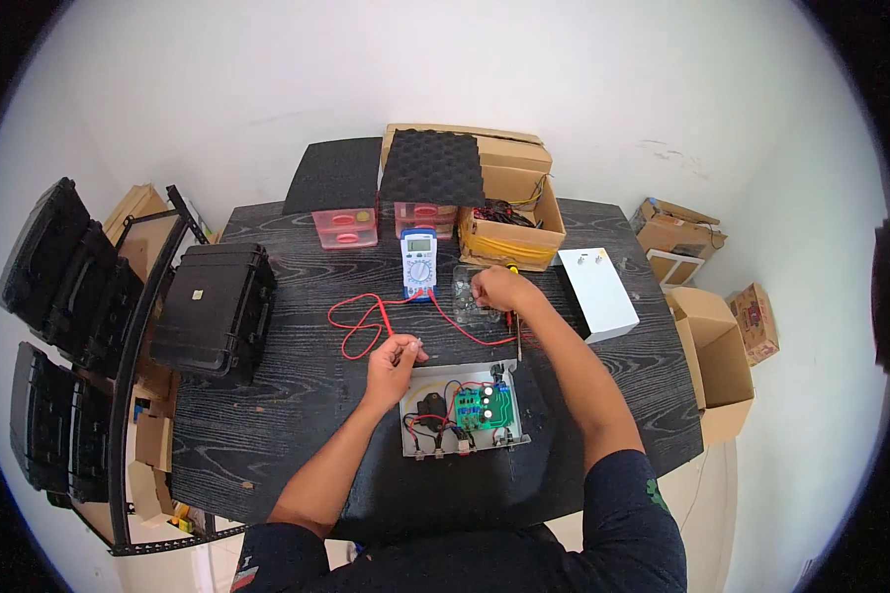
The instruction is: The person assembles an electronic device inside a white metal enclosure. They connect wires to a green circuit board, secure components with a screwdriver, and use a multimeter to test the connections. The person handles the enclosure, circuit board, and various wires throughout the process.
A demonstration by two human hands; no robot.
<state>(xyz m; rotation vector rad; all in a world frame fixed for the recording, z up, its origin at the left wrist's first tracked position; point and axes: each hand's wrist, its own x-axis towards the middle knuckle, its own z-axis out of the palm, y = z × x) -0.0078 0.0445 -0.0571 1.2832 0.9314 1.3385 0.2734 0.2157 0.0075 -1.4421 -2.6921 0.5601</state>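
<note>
My left hand (pixel 395 367) is closed in a pinch just above the left rear corner of a light metal enclosure (pixel 410 407). Something small and pale may be at its fingertips, too small to name. Inside the enclosure are a green circuit board (pixel 473 407), a black round part (pixel 431 406) and red and black wires. My right hand (pixel 499 289) reaches over a clear plastic tray (pixel 464 310) of small parts, its fingers drawn together; what they pinch is hidden. Beside that hand lies a thin metal shaft (pixel 519 339). A red test probe (pixel 385 319) rests near my left hand.
A blue and white multimeter (pixel 420 269) with red leads stands behind the enclosure. Drawer boxes (pixel 347 229) under black foam and a cardboard box (pixel 509 247) of cables are at the back. At right is a white metal cover (pixel 600 295); at left, a black hard case (pixel 213 308).
</note>
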